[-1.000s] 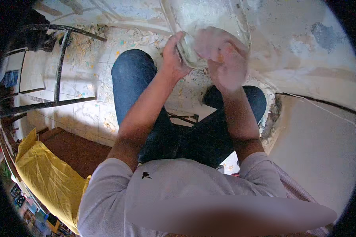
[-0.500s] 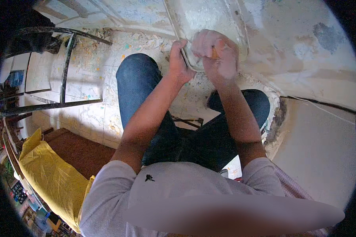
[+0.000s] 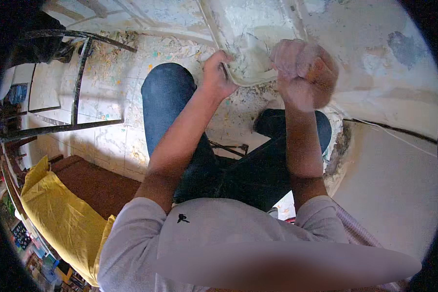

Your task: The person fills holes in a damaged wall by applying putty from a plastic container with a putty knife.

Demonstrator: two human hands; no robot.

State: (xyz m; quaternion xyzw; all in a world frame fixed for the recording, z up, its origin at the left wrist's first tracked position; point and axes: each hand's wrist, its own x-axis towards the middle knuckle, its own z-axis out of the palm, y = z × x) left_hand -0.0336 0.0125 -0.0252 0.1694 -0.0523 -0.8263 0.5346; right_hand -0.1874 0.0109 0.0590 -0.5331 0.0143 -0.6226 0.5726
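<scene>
A whitish, plaster-smeared, tray-like piece (image 3: pixel 252 57) with a raised rim lies ahead of me against the pale wall. My left hand (image 3: pixel 216 75) is closed on its near left edge, the thumb pointing up along the rim. At its right side is my right hand (image 3: pixel 305 73), fingers curled into a fist and smeared by motion. What the right fist holds, if anything, is too blurred to make out. Both forearms reach forward over my knees.
Crumbs and flakes litter the tiled floor (image 3: pixel 109 104). On the left stands a dark metal frame (image 3: pixel 78 82). A yellow cloth (image 3: pixel 63 214) hangs beside a brown padded surface (image 3: pixel 95 185). To the right, a pale panel (image 3: pixel 389 190) and a thin white cable (image 3: pixel 399 134) lie near the wall.
My right fist has swung right, from over the whitish piece to its right side. An orange-brown bit seen earlier in that fist is not distinguishable now. My left hand keeps its grip.
</scene>
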